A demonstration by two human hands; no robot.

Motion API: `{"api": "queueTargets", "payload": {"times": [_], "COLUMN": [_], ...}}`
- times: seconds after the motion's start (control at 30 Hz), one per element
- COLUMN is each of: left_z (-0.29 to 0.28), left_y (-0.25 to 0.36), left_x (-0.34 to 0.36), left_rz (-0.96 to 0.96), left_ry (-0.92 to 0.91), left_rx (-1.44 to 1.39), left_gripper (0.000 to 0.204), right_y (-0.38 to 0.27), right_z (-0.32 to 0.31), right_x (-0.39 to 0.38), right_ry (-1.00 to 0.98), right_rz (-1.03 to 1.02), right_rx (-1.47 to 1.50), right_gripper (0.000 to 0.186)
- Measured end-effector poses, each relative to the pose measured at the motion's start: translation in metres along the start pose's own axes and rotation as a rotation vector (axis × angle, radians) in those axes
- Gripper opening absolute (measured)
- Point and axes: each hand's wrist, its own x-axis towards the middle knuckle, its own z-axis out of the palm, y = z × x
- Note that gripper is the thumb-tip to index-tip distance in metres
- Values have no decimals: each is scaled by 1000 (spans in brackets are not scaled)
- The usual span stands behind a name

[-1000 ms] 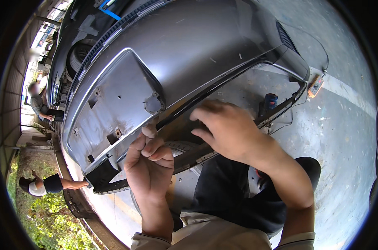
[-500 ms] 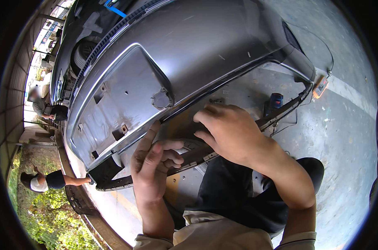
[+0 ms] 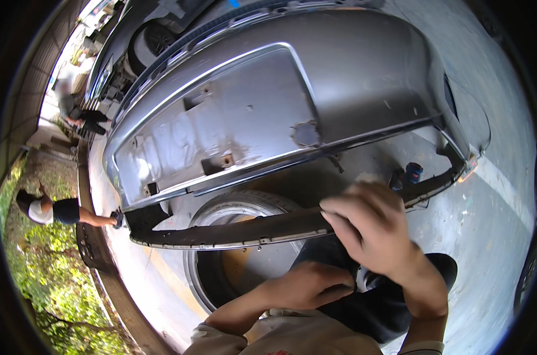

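Note:
A grey car bumper cover point(image 3: 363, 65) lies in front of me, with a recessed plate area and a long dark lower strip point(image 3: 233, 235) nearest to me. My right hand point(image 3: 372, 228) is over that strip, right of the middle. Its fingers are bent and smeared by motion, so whether they grip the strip is unclear. Low over my lap, my left hand point(image 3: 310, 287) is closed, its fingers curled inward. What it holds, if anything, is hidden. Just past its fingertips shows a small pale, shiny thing that I cannot make out.
Under the bumper lies a wheel with a tyre point(image 3: 191, 278). A dark blue power tool point(image 3: 411, 173) and an orange device point(image 3: 468, 168) are on the floor at the right. Another car point(image 3: 144, 44) stands behind. Two people, one in dark shorts point(image 3: 66, 210), are at the left.
My left hand has dropped from the bumper's strip to my lap and curled closed. My right hand has moved right and down. The view has shifted, showing more of the wheel.

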Motion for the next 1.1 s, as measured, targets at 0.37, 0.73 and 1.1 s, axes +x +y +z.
{"api": "queueTargets", "payload": {"times": [0.37,0.73,1.1], "left_z": [163,102,-116], "left_y": [-225,-161,64], "left_x": [-82,-70,-119], "left_rz": [-129,-263,-10], "left_ry": [469,232,820], "left_rx": [206,539,940], "left_gripper": [19,20,29], "right_y": [-25,-8,-2], "right_z": [133,150,143], "right_x": [-149,-137,-138], "right_ry": [-473,-440,-514], "right_rz": [145,531,353], "right_rx": [-47,-18,-166], "right_gripper": [10,16,23]}}
